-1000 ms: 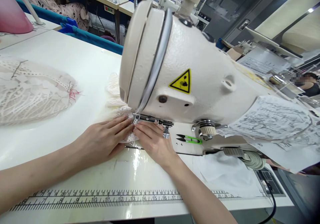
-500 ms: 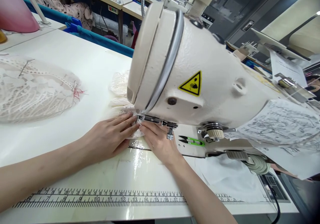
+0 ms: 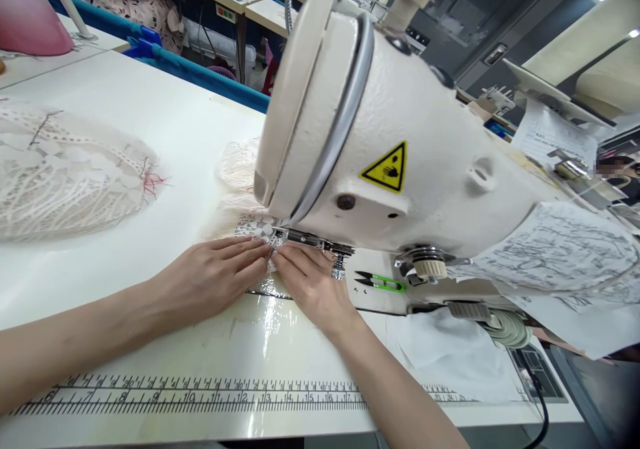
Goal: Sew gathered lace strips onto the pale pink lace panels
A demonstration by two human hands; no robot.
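White lace fabric (image 3: pixel 255 225) lies under the needle area of a cream sewing machine (image 3: pixel 320 122), its gathered part spreading out behind. My left hand (image 3: pixel 220 272) rests flat on the near left of the lace, fingers stretched toward the presser foot. Just right of the foot, my right hand (image 3: pixel 313 282) presses down with its fingers laid out straight, the tips close to those of my left hand. Part of the lace is hidden under both hands and the machine head. Neither hand grips anything that I can see.
Another lace piece (image 3: pixel 65 175) with red thread ends lies at the left. Green thread snips (image 3: pixel 380 282) rest on the machine bed. A printed ruler tape (image 3: pixel 215 395) runs along the front edge. White cloth (image 3: pixel 455 355) lies at the right, below hanging patterned paper (image 3: pixel 560 255).
Both hands have slid slightly toward me and to the left, and more of the lace shows behind my left fingers. The camera view has shifted a little.
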